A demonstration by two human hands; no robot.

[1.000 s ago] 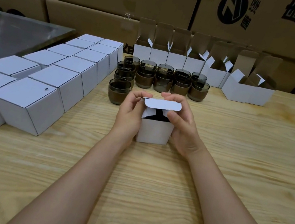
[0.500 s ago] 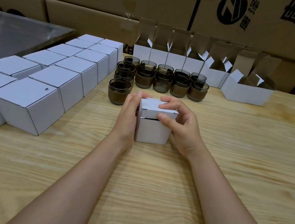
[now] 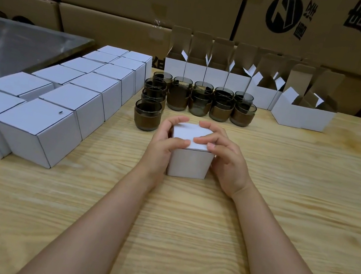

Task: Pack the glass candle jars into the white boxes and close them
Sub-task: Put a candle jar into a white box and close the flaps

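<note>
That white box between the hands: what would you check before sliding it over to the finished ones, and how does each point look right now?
1. Lid of the white box lies flat: ok.
2. Tuck flap fully seated: cannot tell; fingers cover the front edge.
3. Jar inside: cannot tell; box is shut.
4. Left hand and right hand hold both sides: ok.
5. Nearest loose jar stands close on the path left: not ok, steer around it.
6. Space on the table beside the closed boxes: ok.

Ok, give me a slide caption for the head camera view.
Both hands press a white box shut on a wooden table, beside glass jars.
</note>
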